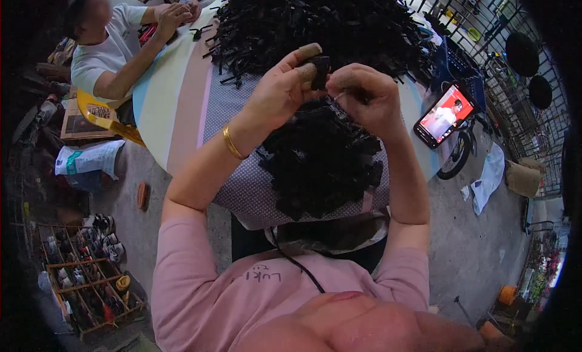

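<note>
My left hand (280, 88) is closed around a small black plastic-looking part (321, 72), raised above the table. Tan coverings wrap two of its fingertips, and a gold bangle (232, 142) circles that wrist. Against the part's right side, my right hand (368, 99) is curled with its fingertips pinched together. Whatever lies in that pinch is too small and dark to make out. Below both hands, a smaller heap of black parts (321, 164) rests on the near table edge. A much larger heap of similar black pieces (315, 25) covers the far side.
A patterned cloth covers the table (182, 109). At its right edge stands a phone (445, 114) with a lit screen, near a blue crate (454, 64). Across to the left, a person in a white shirt (115, 49) works at the table. A shoe rack (85, 273) stands lower left.
</note>
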{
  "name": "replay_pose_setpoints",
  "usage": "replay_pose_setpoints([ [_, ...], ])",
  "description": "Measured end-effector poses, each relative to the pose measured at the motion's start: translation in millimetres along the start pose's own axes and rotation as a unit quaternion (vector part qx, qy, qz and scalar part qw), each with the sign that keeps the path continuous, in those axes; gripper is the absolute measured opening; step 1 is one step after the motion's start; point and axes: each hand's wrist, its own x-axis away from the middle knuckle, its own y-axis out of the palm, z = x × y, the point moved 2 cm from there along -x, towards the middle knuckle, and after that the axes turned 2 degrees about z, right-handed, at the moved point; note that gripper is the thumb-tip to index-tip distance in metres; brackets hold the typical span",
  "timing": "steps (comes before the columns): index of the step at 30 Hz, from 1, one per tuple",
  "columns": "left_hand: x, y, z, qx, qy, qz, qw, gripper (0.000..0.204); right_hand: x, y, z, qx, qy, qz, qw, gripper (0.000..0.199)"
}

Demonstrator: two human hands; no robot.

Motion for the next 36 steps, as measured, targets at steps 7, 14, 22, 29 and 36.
replay_pose_setpoints([
  [7,10.1,21.0,10.0,-0.291,0.066,-0.012,0.954,0.037,-0.4,0.3,3.9,-0.045,0.105,0.099,0.989,0.018],
  [14,11.5,20.9,3.5,-0.367,0.097,-0.045,0.924,0.039,1.3,1.1,11.2,-0.028,0.204,0.063,0.977,0.019],
  [22,7.8,13.6,7.0,-0.36,0.118,0.035,0.925,0.033,2.1,9.9,14.4,-0.143,0.28,0.034,0.949,0.021],
  [29,8.7,18.4,8.4,-0.405,0.181,0.026,0.896,0.028,5.0,17.5,17.8,-0.096,0.235,0.072,0.964,0.021],
  [36,10.5,19.3,4.6,-0.454,0.286,0.057,0.842,0.019,6.8,21.1,13.3,-0.108,0.249,0.072,0.96,0.02],
])
